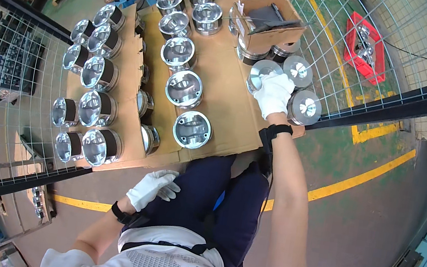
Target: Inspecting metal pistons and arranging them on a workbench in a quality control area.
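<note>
My right hand (274, 93), in a white glove, reaches to the right side of the cardboard-covered table. Its fingers close over the top of a silver metal piston (259, 69) and partly hide it. Close beside it stand another piston (298, 71), crown up, and a third piston (304, 108) nearer the table's edge. My left hand (153, 188), also gloved in white, lies on my thigh below the table's front edge. Its fingers are loosely stretched, and it holds nothing.
Several pistons stand in a row along the middle cardboard (225, 127), hollow ends up. Pistons with dark bands (100, 73) lie on their sides at left. An open cardboard box (269, 23) rests on pistons at the far right. Wire mesh (410, 38) flanks the table; beyond is a red crate (367, 49).
</note>
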Motion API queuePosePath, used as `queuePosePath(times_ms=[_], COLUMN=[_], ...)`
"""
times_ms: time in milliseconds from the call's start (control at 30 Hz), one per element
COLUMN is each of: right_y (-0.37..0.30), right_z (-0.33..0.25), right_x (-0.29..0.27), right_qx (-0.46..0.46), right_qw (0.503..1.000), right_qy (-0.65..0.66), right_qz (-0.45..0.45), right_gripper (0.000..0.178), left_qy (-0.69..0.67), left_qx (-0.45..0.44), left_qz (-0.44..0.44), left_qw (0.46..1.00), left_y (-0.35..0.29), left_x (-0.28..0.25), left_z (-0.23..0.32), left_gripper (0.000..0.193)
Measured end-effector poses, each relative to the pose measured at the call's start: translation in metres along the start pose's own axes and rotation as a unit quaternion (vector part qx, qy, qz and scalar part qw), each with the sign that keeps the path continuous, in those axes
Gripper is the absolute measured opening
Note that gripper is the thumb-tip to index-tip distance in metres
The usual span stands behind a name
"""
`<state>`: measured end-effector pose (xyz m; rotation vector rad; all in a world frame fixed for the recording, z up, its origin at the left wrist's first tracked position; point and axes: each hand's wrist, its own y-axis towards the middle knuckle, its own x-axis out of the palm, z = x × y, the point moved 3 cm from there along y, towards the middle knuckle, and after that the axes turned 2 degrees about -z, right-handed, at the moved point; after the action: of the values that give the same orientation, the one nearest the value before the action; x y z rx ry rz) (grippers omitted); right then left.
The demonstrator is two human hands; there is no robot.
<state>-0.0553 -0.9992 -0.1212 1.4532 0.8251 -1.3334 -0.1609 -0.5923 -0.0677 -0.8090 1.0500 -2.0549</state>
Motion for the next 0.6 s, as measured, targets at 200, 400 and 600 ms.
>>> queuePosePath(times_ms=[200, 400, 600], right_y=[-0.033, -0.111, -0.170], right_z=[-0.012, -0.051, -0.100], right_x=[-0.048, -0.131, -0.197], right_qx=[-0.025, 0.051, 0.013], right_qw=[0.993, 0.963, 0.957], right_qy=[0.110, 0.266, 0.290], right_qz=[0.014, 0.014, 0.023], right_gripper=[0.025, 0.044, 0.044], left_qy=[-0.031, -0.195, -0.366], left_qx=[0.084, 0.172, 0.189], left_qz=[-0.049, -0.073, -0.206], left_qw=[0.995, 0.963, 0.888], left_y=[0.014, 0.069, 0.059], left_x=[0.028, 0.055, 0.091], left_z=[0.049, 0.063, 0.068], left_gripper=[0.041, 0.038, 0.043])
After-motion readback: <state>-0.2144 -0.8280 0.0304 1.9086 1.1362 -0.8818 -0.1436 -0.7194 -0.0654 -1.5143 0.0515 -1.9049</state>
